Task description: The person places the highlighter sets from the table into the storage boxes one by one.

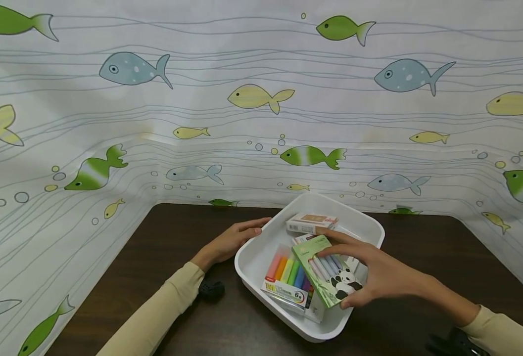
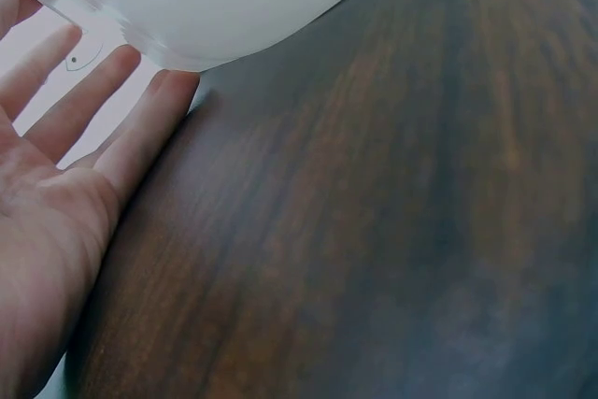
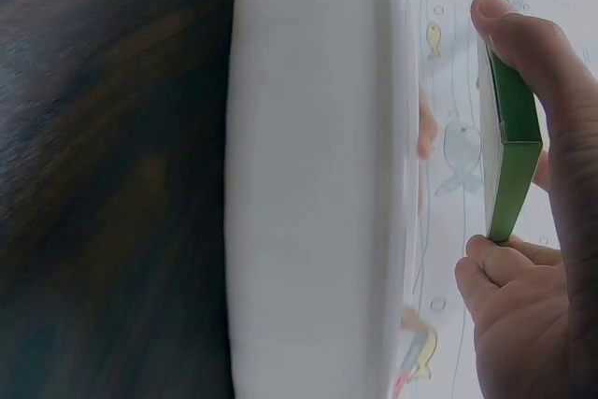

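Observation:
My right hand [image 1: 379, 269] grips a green flat box [image 1: 303, 254] with a panda and several pens pictured on it, held between thumb and fingers over the white plastic bin [image 1: 361, 220]. In the right wrist view the box [image 3: 519, 119] stands edge-on above the bin's rim, pinched at its two ends. At the bin's left side, my left hand [image 1: 230, 242] has its fingers extended to the rim. The left wrist view shows those fingers [image 2: 84, 100] fairly straight against the outside of the bin [image 2: 224, 7].
Inside the bin lie a clear pack of colored markers [image 1: 288, 279] and a white and brown box [image 1: 312, 222], with another package partly hidden under the green box. The bin stands on a dark wooden table [image 1: 190, 232]. A fish-patterned curtain [image 1: 252, 59] surrounds the table's back and sides.

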`<action>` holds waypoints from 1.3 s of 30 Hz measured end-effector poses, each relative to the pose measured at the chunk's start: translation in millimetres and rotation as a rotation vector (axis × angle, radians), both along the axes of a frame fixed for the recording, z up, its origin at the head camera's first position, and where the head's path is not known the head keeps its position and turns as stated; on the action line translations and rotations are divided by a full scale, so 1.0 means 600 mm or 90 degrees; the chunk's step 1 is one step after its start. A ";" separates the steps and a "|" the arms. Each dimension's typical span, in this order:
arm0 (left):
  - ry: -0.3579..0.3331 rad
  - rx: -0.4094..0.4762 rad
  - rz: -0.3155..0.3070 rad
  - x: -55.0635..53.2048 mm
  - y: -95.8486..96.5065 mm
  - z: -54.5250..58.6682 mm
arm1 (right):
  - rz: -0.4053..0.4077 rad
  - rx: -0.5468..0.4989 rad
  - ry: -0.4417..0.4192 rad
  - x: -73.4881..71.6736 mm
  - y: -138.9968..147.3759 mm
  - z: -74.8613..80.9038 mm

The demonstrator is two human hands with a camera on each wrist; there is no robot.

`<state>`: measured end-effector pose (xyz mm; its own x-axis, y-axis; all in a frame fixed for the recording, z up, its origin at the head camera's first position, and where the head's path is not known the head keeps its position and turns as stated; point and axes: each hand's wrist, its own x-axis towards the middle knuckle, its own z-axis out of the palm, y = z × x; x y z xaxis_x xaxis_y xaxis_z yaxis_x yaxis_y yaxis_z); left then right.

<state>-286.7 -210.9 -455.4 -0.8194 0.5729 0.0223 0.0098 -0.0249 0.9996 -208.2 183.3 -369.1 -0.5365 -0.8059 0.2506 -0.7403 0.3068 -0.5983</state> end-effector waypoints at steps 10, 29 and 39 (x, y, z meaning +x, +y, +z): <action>0.018 0.012 -0.027 0.004 -0.001 0.001 | 0.060 0.013 0.036 -0.009 -0.055 0.004; 0.035 0.006 -0.031 0.003 -0.001 -0.002 | 0.084 0.053 0.008 -0.023 -0.102 0.008; 0.036 0.003 -0.026 0.002 0.000 -0.001 | 0.105 0.063 0.018 -0.035 -0.125 0.002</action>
